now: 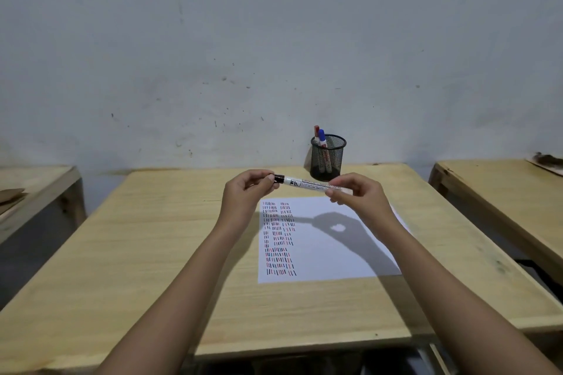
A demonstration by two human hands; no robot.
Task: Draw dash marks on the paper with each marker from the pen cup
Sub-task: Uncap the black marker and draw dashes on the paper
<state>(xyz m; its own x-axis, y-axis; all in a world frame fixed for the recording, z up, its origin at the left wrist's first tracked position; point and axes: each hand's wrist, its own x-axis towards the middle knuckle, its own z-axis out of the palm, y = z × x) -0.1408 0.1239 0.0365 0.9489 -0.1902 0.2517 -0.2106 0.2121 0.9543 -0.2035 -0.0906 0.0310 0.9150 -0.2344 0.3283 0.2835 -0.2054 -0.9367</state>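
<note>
I hold a white marker with a black cap level in the air above the far edge of the paper. My left hand pinches the black cap end. My right hand grips the barrel's other end. The white paper lies on the wooden table, its left part filled with rows of short black, red and blue dashes. A black mesh pen cup stands at the table's far edge behind the marker, with a blue-capped marker and a red-capped marker standing in it.
The wooden table stands against a pale wall. A second table stands to the right and a third to the left, with narrow gaps between them.
</note>
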